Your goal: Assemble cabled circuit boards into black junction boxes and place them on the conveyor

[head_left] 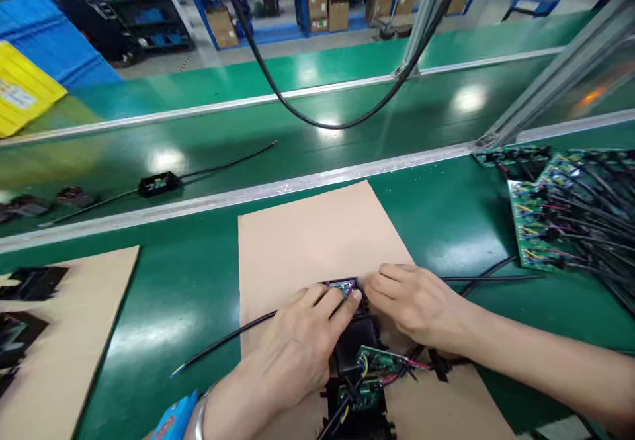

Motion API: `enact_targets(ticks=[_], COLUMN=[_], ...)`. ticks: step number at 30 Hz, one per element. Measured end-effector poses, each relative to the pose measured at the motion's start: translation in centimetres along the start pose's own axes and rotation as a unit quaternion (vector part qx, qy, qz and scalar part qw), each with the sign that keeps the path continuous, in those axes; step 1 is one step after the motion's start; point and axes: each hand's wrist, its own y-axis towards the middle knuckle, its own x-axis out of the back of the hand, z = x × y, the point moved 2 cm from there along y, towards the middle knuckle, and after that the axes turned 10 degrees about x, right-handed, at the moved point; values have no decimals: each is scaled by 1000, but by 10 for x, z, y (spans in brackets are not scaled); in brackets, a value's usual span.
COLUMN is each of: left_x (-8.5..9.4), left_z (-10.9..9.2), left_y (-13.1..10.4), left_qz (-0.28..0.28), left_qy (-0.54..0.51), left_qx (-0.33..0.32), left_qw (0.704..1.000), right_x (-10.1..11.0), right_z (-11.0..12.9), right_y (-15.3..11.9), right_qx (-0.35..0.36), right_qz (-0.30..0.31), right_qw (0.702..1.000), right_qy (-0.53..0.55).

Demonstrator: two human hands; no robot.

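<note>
My left hand is closed over a small open black plastic case, its thumb and fingers pressing at a green circuit board inside. My right hand is curled at the case's right end, pinching a black cable that comes out beyond the knuckles; its fingertips are partly hidden. To the left, another black cable with stripped coloured wire ends runs out from under my left hand. Just below lie a black case part and loose circuit boards with coloured wires.
A cardboard sheet lies under the work on the green table. Wired circuit boards are piled at right. More black cases rest on cardboard at left. Behind a metal rail sits a wired case. A thick cable hangs ahead.
</note>
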Motion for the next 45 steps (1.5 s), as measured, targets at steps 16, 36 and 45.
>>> enact_targets(ticks=[16, 36, 45], left_x=[-5, 2, -2], left_z=[3, 3, -1], left_y=[-2, 2, -10], left_qz=[-36, -111, -121], left_qy=[39, 73, 43], left_qx=[-27, -82, -78], left_qw=[998, 988, 989], right_x=[-1, -4, -12], right_z=[11, 10, 12], right_y=[7, 2, -6], right_qx=[-14, 3, -37], right_qz=[47, 17, -39], right_qw=[997, 996, 995], right_qy=[-54, -93, -82])
